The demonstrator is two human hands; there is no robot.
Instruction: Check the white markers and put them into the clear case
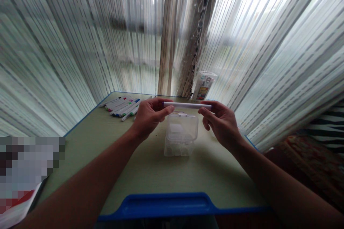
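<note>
pinching a white marker [186, 105] at both ends, left hand [149, 117] and right hand [222, 122] hold it above a clear plastic box [182, 130]; loose markers [122, 106] lie left of the grip, a printed package [203, 87] beyond.

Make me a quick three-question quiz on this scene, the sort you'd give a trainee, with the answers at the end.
1. Multiple choice: What do the left hand and the right hand hold between them?
A) a pair of scissors
B) a white pen
C) a spoon

2. True or false: The loose pens lie on the table nearer the right hand than the left hand.

3. Fill in the blank: The table's rim is coloured ____.

Key:
1. B; each hand grips it near one end.
2. False; they lie over on the left hand's side.
3. Blue.
</note>
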